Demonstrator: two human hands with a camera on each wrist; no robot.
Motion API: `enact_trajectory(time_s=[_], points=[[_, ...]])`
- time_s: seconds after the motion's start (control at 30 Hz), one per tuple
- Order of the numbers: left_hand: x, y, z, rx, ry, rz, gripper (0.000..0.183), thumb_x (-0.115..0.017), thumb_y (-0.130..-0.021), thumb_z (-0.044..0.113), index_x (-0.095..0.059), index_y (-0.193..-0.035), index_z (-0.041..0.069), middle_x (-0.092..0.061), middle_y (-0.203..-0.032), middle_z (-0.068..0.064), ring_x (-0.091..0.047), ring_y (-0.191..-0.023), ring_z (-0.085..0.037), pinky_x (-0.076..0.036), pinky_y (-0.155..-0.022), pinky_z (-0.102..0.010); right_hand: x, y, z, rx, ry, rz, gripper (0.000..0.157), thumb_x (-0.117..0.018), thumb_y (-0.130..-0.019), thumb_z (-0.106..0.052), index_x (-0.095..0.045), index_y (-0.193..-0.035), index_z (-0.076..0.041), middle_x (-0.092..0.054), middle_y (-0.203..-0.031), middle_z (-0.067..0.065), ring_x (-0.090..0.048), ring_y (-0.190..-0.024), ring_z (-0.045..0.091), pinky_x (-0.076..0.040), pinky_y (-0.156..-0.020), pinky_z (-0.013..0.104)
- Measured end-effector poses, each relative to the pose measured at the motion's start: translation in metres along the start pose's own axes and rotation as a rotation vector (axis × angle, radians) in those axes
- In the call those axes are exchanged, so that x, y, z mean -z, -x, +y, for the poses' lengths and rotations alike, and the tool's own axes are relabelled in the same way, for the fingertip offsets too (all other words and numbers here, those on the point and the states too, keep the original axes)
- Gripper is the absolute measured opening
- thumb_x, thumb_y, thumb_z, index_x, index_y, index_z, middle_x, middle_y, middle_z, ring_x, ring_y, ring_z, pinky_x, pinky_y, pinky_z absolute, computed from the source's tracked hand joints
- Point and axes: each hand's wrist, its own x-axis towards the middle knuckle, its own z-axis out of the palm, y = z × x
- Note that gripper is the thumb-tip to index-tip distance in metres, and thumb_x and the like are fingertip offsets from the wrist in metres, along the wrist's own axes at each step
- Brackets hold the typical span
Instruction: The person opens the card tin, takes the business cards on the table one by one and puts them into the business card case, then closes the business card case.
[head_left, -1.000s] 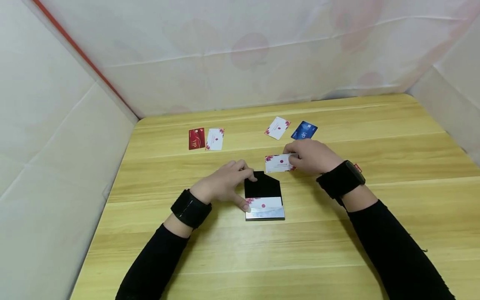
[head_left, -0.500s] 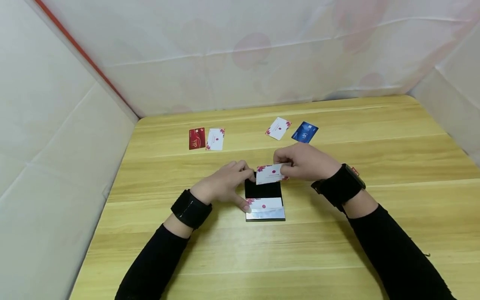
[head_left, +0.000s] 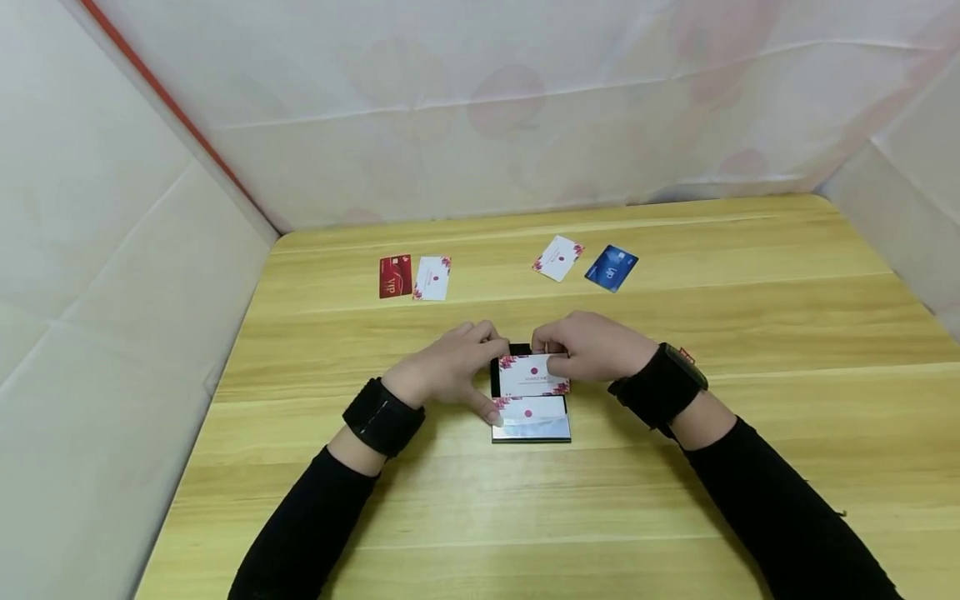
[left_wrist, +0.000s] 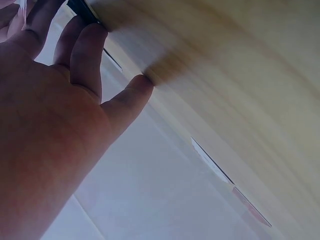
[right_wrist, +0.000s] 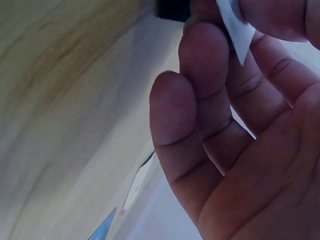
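Your left hand reaches across the left of the view, palm side showing, beside the bench. Two bent fingers lie close together, one tip against the end of a black object that is only partly visible. Your little finger stands apart, its tip at the wood, where a soft shadow spreads. Past it, near the slanting bench edge, you have a white card and, farther from your hand, a reddish card, both almost edge-on. Beyond that edge is a pale surface. A pale strip above your hand is unclear.
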Motion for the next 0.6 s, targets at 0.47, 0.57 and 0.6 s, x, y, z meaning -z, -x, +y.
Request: enact_trajectory(time_s=[0.47,0.57,0.6], points=[[-0.0022,-0.0005,-0.0002,-0.002,0.005,-0.001,0.078,-0.073,-0.059,0.067,-0.049,-0.118,0.022,-0.042,-0.11,0.004,-0.035,-0.093,-0.015,-0.037,-0.076,-0.028,-0.0023,-0.0008,-0.0017,-0.018,-0.002,-0.009,0.016,-0.057,-0.082,-0.009,-0.061,-0.087,-0.024,-0.043,-0.06,-0.01,-0.042,-0.05,0.007,-0.033,-0.048,0.026],[-0.0015,-0.0007,-0.0006,-0.004,0.004,0.008,0.079,-0.073,-0.058,0.067,-0.049,-0.119,0.021,-0.041,-0.108,0.006,-0.035,-0.093,-0.014,-0.037,-0.076,-0.027,-0.0006,-0.0009,-0.0035,0.011,-0.004,0.005,0.014,-0.057,-0.082,-0.01,-0.06,-0.086,-0.024,-0.043,-0.06,-0.01,-0.042,-0.051,0.007,-0.034,-0.048,0.026],[-0.0013,-0.0008,-0.0007,-0.006,0.004,0.008,0.079,-0.073,-0.059,0.067,-0.049,-0.119,0.021,-0.04,-0.108,0.006,-0.035,-0.093,-0.014,-0.037,-0.076,-0.027,-0.0004,-0.001,-0.0038,0.017,-0.007,0.007,0.014,-0.056,-0.082,-0.01,-0.06,-0.085,-0.023,-0.044,-0.06,-0.011,-0.043,-0.051,0.007,-0.034,-0.048,0.026]])
